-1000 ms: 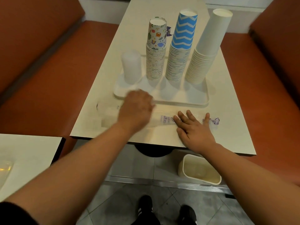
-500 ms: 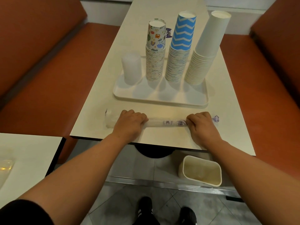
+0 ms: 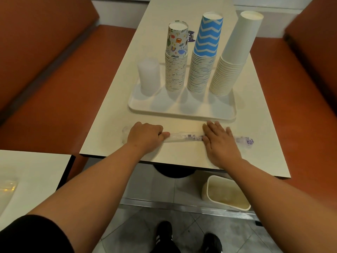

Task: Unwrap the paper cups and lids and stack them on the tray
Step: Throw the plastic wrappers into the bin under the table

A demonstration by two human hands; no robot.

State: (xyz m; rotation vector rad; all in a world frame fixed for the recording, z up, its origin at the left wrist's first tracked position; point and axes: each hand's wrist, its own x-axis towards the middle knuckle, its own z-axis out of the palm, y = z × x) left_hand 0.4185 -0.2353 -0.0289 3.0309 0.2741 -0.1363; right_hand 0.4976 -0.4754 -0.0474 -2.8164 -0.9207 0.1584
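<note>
A clear plastic wrapper (image 3: 184, 138), rolled or pressed into a long thin strip, lies across the near part of the table (image 3: 113, 114), running left to right just in front of the tray (image 3: 182, 111). The left hand (image 3: 145, 136) covers its left part with the fingers curled over it, gripping it against the tabletop; a bit of crumpled plastic shows past the hand on the left. The right hand (image 3: 220, 143) lies flat on the strip further right, fingers straight and slightly spread, pressing down (the fingertips reach almost to the tray's near rim). The wrapper's right end, with purple print, sticks out beyond that hand.

On the tray stand four stacks, all on its far half. From left to right: a short stack of translucent lids (image 3: 148, 75), a patterned cup stack (image 3: 176, 57), a blue zigzag cup stack (image 3: 205, 53), and a plain white cup stack (image 3: 233, 55) that leans to the right. The cups are upside down.

Orange benches (image 3: 54, 84) flank the table. Under its near edge, on the floor to the right, sits a cream bin (image 3: 226, 193).
</note>
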